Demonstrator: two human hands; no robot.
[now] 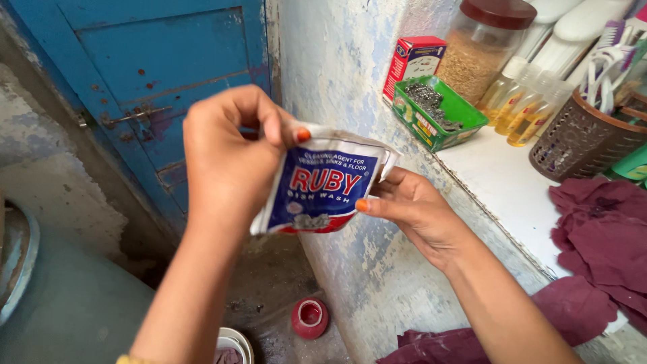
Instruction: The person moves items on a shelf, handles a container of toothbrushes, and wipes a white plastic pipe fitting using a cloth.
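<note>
Both my hands hold a small blue, white and red plastic pouch of cleaning powder (pixel 322 183) in front of a worn pale wall. My left hand (pixel 226 158) pinches the pouch's top edge from above with thumb and fingers. My right hand (pixel 418 212) grips its right side from behind, thumb on the front. The pouch hangs slightly crumpled between them.
A white shelf (pixel 502 182) at right carries a green tray of metal scrubbers (pixel 438 111), a red box (pixel 412 61), a jar of grain (pixel 480 50), small bottles of yellow liquid (pixel 526 104), a brown basket (pixel 583 141) and a maroon cloth (pixel 600 229). A blue door (pixel 162 74) stands behind; a red cup (pixel 310 317) lies on the floor.
</note>
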